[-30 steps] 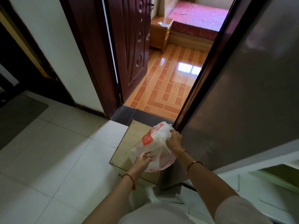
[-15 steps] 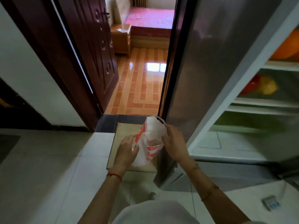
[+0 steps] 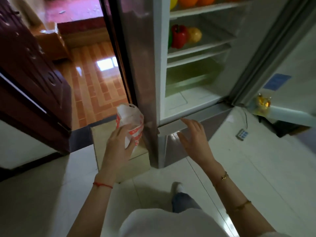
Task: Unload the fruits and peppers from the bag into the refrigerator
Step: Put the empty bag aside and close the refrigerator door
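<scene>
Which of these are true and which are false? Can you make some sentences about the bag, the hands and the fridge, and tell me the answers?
1. The fridge door is open. True.
2. The right hand is gripping the bag. False: it is open and empty, apart from the bag, in front of the bottom of the fridge.
3. A red pepper sits on a fridge shelf beside a yellow fruit. True.
4. The bag is lying inside the fridge. False: it is outside, by the fridge's left side, with the left hand on it.
5. The left wrist has a red string around it. True.
6. The compartment below the pepper's shelf is full of fruit. False: nothing can be seen in it.
</scene>
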